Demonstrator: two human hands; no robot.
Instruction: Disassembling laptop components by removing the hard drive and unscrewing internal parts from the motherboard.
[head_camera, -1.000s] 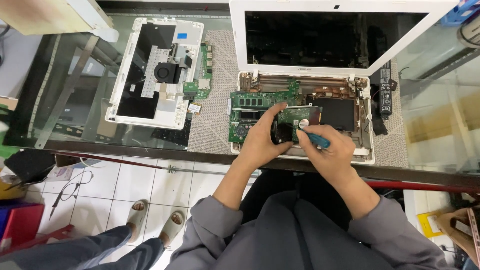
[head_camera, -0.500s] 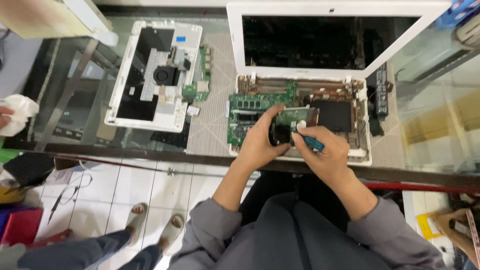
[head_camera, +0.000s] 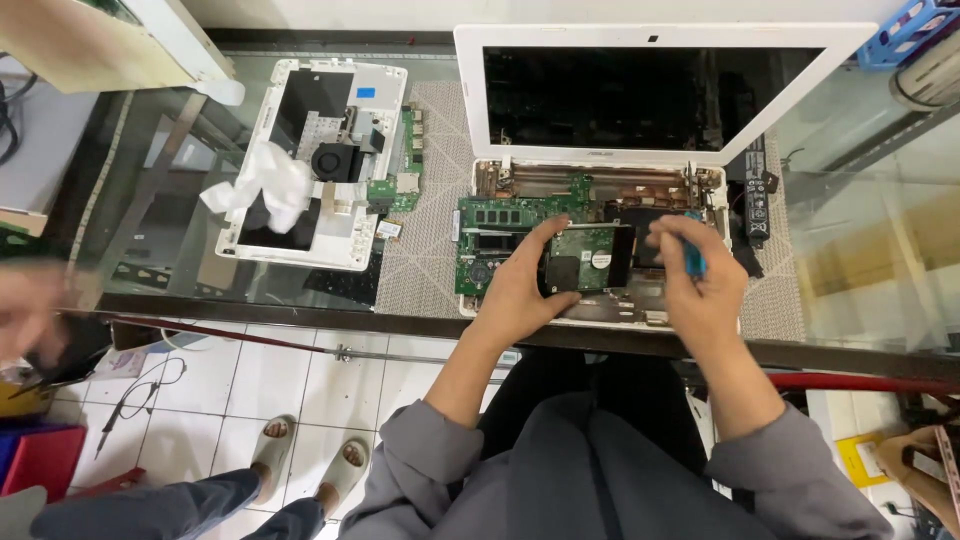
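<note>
An opened white laptop (head_camera: 660, 45) lies on the glass table with its green circuit board (head_camera: 500, 225) bare. My left hand (head_camera: 520, 290) holds a flat hard drive (head_camera: 585, 258) by its left edge, just above the laptop's base. To the right of the drive, my right hand (head_camera: 700, 290) grips a small blue-handled screwdriver (head_camera: 692, 258), apart from the drive. Both forearms wear grey sleeves.
A second dismantled white laptop base (head_camera: 320, 150) with a black fan (head_camera: 330, 160) lies at the left; a white cloth (head_camera: 265, 185) rests on it. A black battery strip (head_camera: 755, 195) sits right of the open laptop. Another person's blurred hand (head_camera: 30, 310) and sandalled feet (head_camera: 310, 455) show at left.
The drive is now turned flat-side up and my right hand has pulled away to its right with the screwdriver. A white cloth has landed on the left laptop base.
</note>
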